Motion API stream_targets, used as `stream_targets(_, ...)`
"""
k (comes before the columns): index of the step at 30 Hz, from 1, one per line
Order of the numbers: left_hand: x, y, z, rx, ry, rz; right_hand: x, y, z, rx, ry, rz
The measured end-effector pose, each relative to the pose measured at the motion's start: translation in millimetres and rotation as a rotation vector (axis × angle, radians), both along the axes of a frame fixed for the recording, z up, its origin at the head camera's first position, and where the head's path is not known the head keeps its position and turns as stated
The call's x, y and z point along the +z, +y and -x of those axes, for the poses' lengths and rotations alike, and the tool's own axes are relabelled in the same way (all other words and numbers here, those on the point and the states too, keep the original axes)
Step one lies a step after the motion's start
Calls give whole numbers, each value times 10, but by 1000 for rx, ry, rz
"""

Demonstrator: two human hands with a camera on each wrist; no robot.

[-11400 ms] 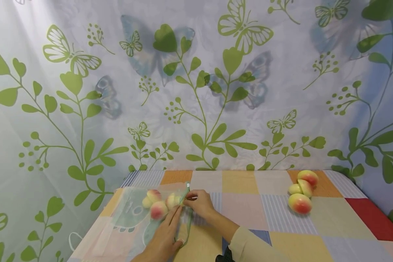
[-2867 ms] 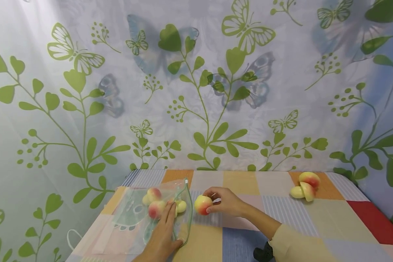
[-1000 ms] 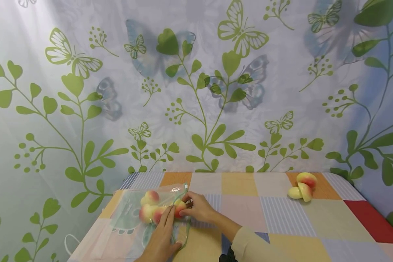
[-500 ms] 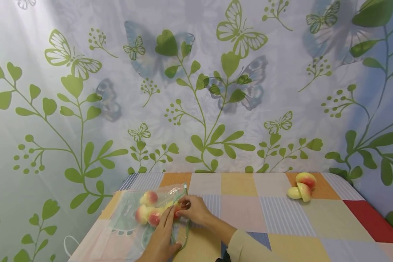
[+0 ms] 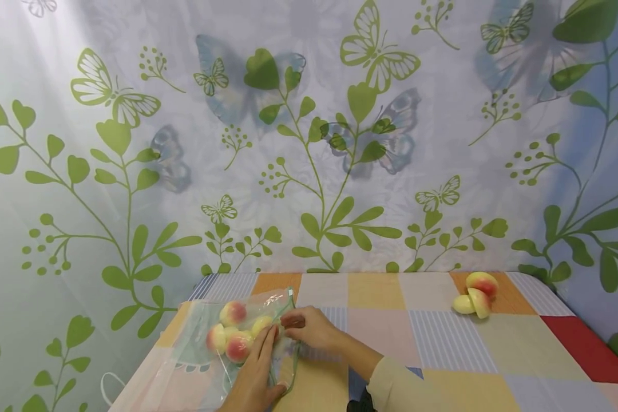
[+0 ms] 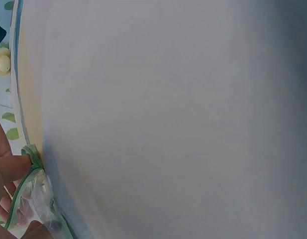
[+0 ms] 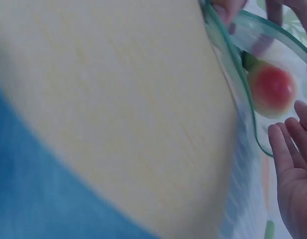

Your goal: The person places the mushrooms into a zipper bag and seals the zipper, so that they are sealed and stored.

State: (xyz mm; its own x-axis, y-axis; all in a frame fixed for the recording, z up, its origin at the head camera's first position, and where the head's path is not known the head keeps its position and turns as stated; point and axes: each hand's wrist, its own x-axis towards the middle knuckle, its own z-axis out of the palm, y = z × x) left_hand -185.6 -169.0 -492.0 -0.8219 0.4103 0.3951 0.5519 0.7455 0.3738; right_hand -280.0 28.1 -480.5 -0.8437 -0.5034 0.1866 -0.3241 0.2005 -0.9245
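Note:
A clear zip bag with a green rim [image 5: 295,366] lies on the left of the table, with several yellow-and-red toy mushrooms [image 5: 239,347] inside. My left hand [image 5: 256,369] lies along its mouth, fingers extended over the top film; the thumb [image 6: 14,167] hooks the green edge. At the opening, my right hand [image 5: 309,329] has loosely bent fingers and holds nothing. In the right wrist view its fingertips sit close to one mushroom [image 7: 272,89] within the bag. More mushrooms [image 5: 481,297] rest at the table's far right. Part of the bag's contents is hidden behind my left hand.
A patchwork cloth [image 5: 376,326] covers the table. Close behind it hangs a curtain [image 5: 309,143] printed with leaves and butterflies. A white loop of cord [image 5: 110,386] shows at the table's left edge.
One mushroom left the right-hand group and went into the bag in my right hand. Those inside have shifted left. My right hand has released it; my left hand has stayed at the mouth.

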Motion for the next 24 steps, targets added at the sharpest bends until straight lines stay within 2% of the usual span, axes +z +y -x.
stream_targets(13, -1, 6, 16, 13, -1, -25, 123, 379, 77, -22, 26, -2)
stream_targets(24, 16, 28, 6, 20, 12, -25, 227, 597, 50, -47, 53, -37)
